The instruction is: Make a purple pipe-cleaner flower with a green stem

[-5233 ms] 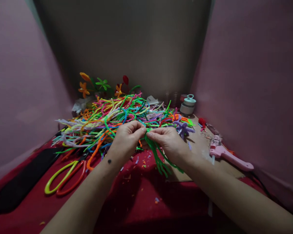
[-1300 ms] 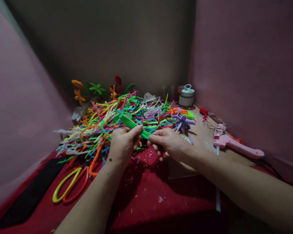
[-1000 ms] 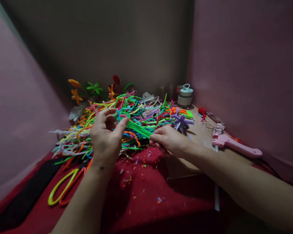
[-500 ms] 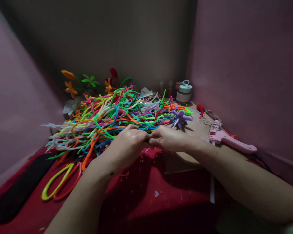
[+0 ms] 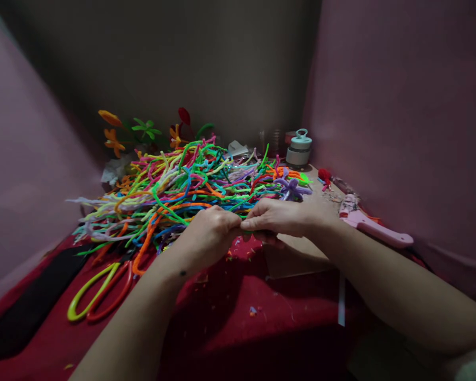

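My left hand (image 5: 208, 235) and my right hand (image 5: 280, 219) meet fingertip to fingertip at the near edge of a big heap of coloured pipe cleaners (image 5: 182, 188). Both are closed in a pinch. A sliver of green pipe cleaner (image 5: 243, 229) shows between the fingertips; the rest of it is hidden by the hands. A purple pipe-cleaner flower (image 5: 291, 186) lies just behind my right hand.
Scissors with yellow and orange handles (image 5: 99, 288) lie on the red cloth (image 5: 238, 323) at the left. A pink glue gun (image 5: 371, 225) rests at the right by the pink wall. Finished pipe-cleaner flowers (image 5: 143, 132) and a small grey container (image 5: 299, 151) stand at the back.
My left hand came down from the heap to meet my right. The green bundle, held out between them a second ago, is now almost hidden under the fingers.
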`<state>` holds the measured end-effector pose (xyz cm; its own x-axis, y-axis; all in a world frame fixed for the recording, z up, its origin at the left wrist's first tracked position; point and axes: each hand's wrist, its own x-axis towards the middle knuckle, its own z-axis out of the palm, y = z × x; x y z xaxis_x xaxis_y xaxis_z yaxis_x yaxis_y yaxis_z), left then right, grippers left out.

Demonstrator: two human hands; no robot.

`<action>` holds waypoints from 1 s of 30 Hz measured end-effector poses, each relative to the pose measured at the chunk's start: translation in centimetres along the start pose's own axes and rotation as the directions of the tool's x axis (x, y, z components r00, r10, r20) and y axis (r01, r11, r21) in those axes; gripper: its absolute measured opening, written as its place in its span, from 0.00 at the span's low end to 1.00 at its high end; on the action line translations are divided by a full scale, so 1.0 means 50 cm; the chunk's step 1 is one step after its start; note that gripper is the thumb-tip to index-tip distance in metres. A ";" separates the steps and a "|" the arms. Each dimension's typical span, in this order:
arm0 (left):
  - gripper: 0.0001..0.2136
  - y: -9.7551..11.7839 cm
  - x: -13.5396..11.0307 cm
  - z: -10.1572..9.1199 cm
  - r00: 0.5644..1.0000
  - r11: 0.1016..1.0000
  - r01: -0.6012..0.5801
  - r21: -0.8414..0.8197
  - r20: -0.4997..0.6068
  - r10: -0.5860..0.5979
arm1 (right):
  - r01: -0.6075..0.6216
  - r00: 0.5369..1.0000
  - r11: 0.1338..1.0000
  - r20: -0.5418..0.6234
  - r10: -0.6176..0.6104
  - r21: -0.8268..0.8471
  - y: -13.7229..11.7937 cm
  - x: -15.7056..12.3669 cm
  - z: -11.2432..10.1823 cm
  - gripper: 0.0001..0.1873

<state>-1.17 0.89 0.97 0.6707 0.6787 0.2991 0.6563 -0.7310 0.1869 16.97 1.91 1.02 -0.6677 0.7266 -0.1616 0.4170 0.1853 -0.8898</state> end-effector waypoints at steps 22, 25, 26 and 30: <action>0.08 -0.007 0.004 -0.014 0.963 0.957 0.259 -0.132 -0.040 -0.266 | 0.170 0.919 0.978 -0.378 -0.112 0.122 0.012 0.031 0.014 0.08; 0.08 -0.009 0.003 -0.013 0.963 0.956 0.253 -0.152 -0.053 -0.263 | 0.223 0.863 0.975 -0.461 -0.206 -0.018 0.015 0.034 0.018 0.10; 0.08 -0.010 0.004 -0.013 0.964 0.956 0.248 -0.154 -0.053 -0.259 | 0.228 0.851 0.972 -0.474 -0.226 -0.054 0.015 0.033 0.017 0.09; 0.08 -0.013 0.005 -0.014 0.979 0.971 0.201 -0.129 -0.012 -0.204 | 0.158 0.892 0.986 -0.421 -0.164 -0.051 0.007 0.020 0.006 0.06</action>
<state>-1.68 1.45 1.60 0.5189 0.8126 0.2656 0.7272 -0.5829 0.3625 16.24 2.50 0.41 -0.4046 0.8963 0.1816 0.3373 0.3309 -0.8813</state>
